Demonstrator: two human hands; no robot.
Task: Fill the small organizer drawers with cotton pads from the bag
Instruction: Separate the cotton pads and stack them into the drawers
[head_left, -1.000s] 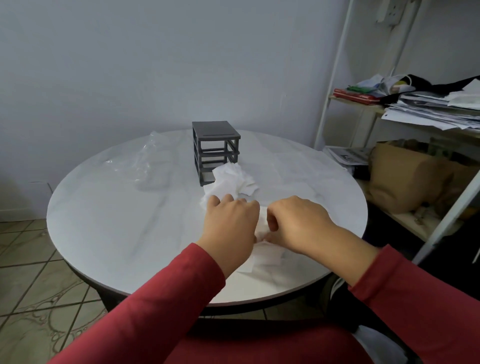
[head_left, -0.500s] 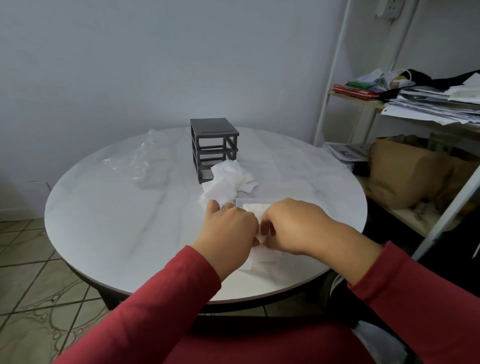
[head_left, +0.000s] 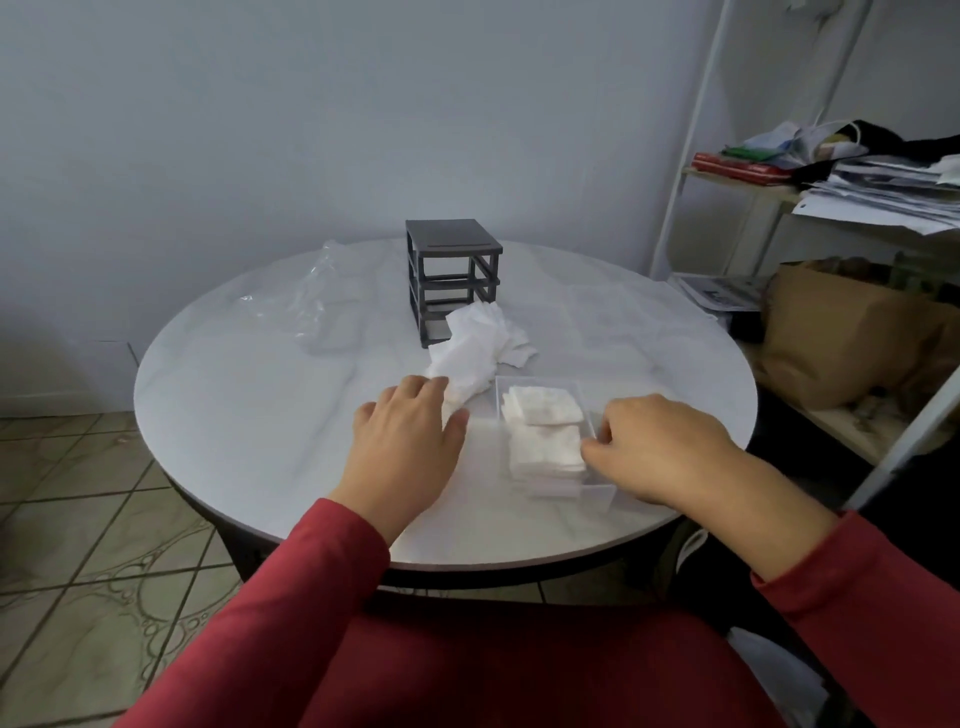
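Observation:
A clear plastic drawer (head_left: 597, 486) lies on the round white table (head_left: 234, 405) near its front edge, with square white cotton pads (head_left: 545, 426) stacked inside. My right hand (head_left: 660, 447) rests at the drawer's right wall, fingers curled and pinching its rim. My left hand (head_left: 410, 441) lies flat to the left, its fingertips touching a loose heap of white pads (head_left: 475, 348). Behind the heap stands the dark grey organizer frame (head_left: 452, 275) with its slots empty. A crumpled clear bag (head_left: 324, 306) lies left of the frame.
A white metal shelf (head_left: 810, 197) at the right carries stacked papers, a red folder and, lower down, a brown paper bag (head_left: 852, 343). Tiled floor shows at the left. My red-clothed lap fills the bottom of the view.
My hands have parted: the left slid left onto the loose heap, the right moved right to the drawer's edge. The drawer and its stacked pads, covered before, now show.

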